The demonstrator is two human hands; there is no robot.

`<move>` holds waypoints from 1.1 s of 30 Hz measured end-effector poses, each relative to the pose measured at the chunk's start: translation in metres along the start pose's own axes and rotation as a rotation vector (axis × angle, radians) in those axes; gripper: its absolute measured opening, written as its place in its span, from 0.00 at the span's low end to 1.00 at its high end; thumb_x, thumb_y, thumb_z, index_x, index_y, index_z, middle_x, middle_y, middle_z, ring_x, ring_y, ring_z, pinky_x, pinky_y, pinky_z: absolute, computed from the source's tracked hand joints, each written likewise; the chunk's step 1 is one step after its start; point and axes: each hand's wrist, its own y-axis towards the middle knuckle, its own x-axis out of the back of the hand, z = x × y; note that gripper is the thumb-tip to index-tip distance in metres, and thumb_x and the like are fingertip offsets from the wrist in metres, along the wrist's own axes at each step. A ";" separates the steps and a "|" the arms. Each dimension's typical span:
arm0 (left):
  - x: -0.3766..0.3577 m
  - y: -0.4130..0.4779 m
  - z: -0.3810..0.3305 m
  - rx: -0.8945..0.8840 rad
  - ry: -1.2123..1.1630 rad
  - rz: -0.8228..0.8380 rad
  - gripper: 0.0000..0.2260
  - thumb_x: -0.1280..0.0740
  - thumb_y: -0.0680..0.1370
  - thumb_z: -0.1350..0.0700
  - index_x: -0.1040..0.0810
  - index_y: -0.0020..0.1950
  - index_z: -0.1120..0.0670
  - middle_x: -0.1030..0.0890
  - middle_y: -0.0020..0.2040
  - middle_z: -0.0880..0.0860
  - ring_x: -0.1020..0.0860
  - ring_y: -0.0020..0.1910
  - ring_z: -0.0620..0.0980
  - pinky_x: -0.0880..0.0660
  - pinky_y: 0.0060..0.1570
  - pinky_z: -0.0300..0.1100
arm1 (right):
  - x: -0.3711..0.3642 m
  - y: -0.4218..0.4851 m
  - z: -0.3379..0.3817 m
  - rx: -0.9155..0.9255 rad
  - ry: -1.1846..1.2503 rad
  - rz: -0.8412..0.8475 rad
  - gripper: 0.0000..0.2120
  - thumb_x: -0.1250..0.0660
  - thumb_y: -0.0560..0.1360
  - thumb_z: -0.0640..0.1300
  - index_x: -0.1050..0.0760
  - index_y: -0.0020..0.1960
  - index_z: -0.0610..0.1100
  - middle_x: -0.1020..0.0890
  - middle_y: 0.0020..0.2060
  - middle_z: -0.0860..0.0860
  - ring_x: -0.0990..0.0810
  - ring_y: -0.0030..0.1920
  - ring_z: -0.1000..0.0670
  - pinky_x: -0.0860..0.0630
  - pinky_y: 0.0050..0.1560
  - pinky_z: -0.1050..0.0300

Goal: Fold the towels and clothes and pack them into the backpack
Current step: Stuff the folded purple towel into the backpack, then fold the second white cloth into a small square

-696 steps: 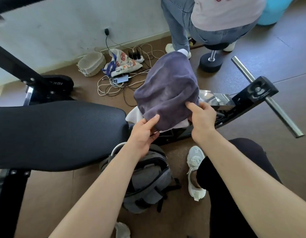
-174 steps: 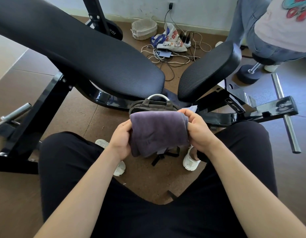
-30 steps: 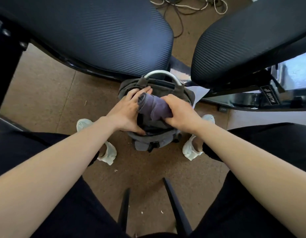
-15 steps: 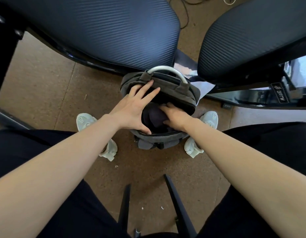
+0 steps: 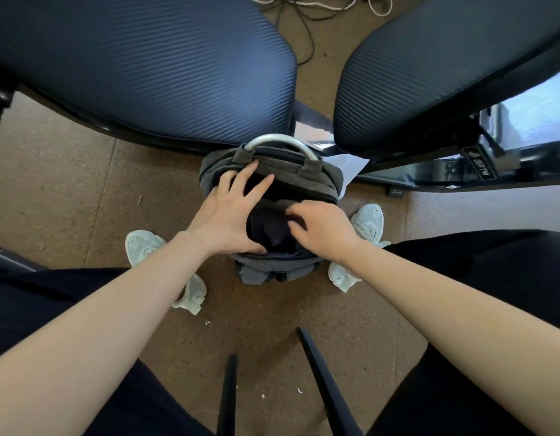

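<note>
A single wide-angle head camera looks steeply down from above the person's lap. It hangs close over the backpack standing on the floor.

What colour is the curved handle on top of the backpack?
The handle is silvery white, on the grey backpack; head view.

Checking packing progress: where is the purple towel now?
Head view, centre: the purple towel sits inside the open grey backpack, between the left hand and right hand.

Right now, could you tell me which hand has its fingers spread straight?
The left hand, fanned over the open backpack; the right hand curls its fingers onto the towel inside.
</note>
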 end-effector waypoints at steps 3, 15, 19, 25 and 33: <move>0.005 0.002 -0.008 0.019 -0.008 -0.165 0.49 0.21 0.63 0.36 0.36 0.79 0.49 0.35 0.73 0.57 0.34 0.68 0.60 0.26 0.64 0.59 | 0.019 -0.034 -0.025 -0.175 0.096 -0.255 0.06 0.34 0.75 0.47 0.21 0.42 0.48 0.19 0.34 0.53 0.20 0.38 0.46 0.24 0.38 0.52; 0.025 0.045 -0.078 -0.274 0.191 -0.251 0.32 0.28 0.72 0.46 0.28 0.75 0.50 0.42 0.83 0.58 0.43 0.81 0.61 0.44 0.78 0.59 | -0.008 -0.001 -0.179 -0.612 0.391 -0.108 0.25 0.28 0.77 0.46 0.28 0.72 0.46 0.27 0.71 0.47 0.26 0.70 0.43 0.29 0.67 0.52; 0.016 0.054 -0.067 -0.125 0.256 -0.072 0.34 0.25 0.69 0.45 0.29 0.75 0.44 0.38 0.81 0.56 0.36 0.77 0.60 0.42 0.71 0.62 | -0.020 0.044 -0.194 -0.480 0.227 -0.070 0.36 0.27 0.76 0.49 0.39 0.79 0.50 0.41 0.80 0.51 0.27 0.72 0.43 0.24 0.65 0.48; 0.002 0.051 -0.068 -0.176 0.170 -0.138 0.22 0.24 0.70 0.49 0.22 0.63 0.44 0.25 0.65 0.49 0.27 0.63 0.57 0.36 0.57 0.56 | -0.027 0.081 -0.222 -0.412 0.121 -0.105 0.44 0.25 0.76 0.46 0.48 0.82 0.49 0.47 0.82 0.48 0.23 0.68 0.40 0.20 0.62 0.46; -0.004 0.051 -0.066 -0.162 0.070 -0.140 0.22 0.24 0.70 0.51 0.22 0.63 0.45 0.25 0.66 0.49 0.30 0.64 0.56 0.34 0.55 0.54 | -0.031 0.103 -0.229 -0.462 0.145 -0.065 0.30 0.26 0.77 0.43 0.34 0.75 0.40 0.30 0.73 0.43 0.26 0.69 0.40 0.28 0.67 0.54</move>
